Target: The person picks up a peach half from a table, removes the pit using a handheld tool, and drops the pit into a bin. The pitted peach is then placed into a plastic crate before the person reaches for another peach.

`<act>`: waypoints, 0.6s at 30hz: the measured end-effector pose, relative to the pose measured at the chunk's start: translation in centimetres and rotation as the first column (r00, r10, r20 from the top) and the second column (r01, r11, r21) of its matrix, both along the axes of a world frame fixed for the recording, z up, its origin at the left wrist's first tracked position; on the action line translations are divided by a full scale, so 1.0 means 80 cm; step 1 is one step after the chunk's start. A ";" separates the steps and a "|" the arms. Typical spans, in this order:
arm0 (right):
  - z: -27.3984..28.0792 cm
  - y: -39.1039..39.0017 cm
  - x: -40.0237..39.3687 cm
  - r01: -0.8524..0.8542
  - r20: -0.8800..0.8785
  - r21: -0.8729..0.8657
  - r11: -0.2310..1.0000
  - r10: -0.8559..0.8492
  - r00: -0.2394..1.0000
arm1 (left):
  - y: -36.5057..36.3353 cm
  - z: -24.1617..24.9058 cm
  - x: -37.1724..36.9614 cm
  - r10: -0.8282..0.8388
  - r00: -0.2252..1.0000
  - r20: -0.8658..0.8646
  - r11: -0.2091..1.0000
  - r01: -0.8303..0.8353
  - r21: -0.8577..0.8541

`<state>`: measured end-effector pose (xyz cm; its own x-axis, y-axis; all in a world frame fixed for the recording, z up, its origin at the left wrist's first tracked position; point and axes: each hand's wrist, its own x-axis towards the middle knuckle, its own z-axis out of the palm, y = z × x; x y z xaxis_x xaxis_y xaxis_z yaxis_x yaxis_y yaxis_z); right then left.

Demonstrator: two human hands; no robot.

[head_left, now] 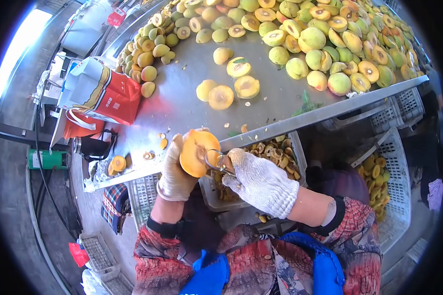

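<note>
My left hand (174, 172), in a pale work glove, grips a yellow peach half (194, 156) with its cut face turned to the right. In my right hand (266, 184), also gloved, is a pitting tool (225, 162) with a curved metal loop; the loop overlaps the middle of the cut face. Both hands are over the near edge of the metal table (182, 98). Below them, a crate (302, 152) holds many small cut pieces. Several peach halves (221, 97) lie on the table just beyond my hands.
A large heap of peaches (312, 39) covers the table's far side. A red and white bag (118, 98) stands at left beside a dark flask (91, 147). At right, a white crate (398, 172) contains yellow-green fruit pieces. The raised table rim (330, 110) runs across in front.
</note>
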<state>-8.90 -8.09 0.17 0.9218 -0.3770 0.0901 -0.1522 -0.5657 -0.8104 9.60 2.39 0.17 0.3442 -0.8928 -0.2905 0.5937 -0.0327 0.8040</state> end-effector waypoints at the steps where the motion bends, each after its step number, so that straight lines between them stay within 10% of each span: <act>1: -0.012 0.005 0.000 0.038 0.040 -0.022 0.999 -0.037 0.999 | 0.003 0.001 -0.010 0.012 1.000 0.011 1.000 -0.012 0.011; 18: -0.014 0.017 -0.020 0.009 -0.103 0.017 1.000 -0.007 0.995 | 0.018 0.014 -0.058 -0.012 0.964 0.266 0.998 -0.004 0.061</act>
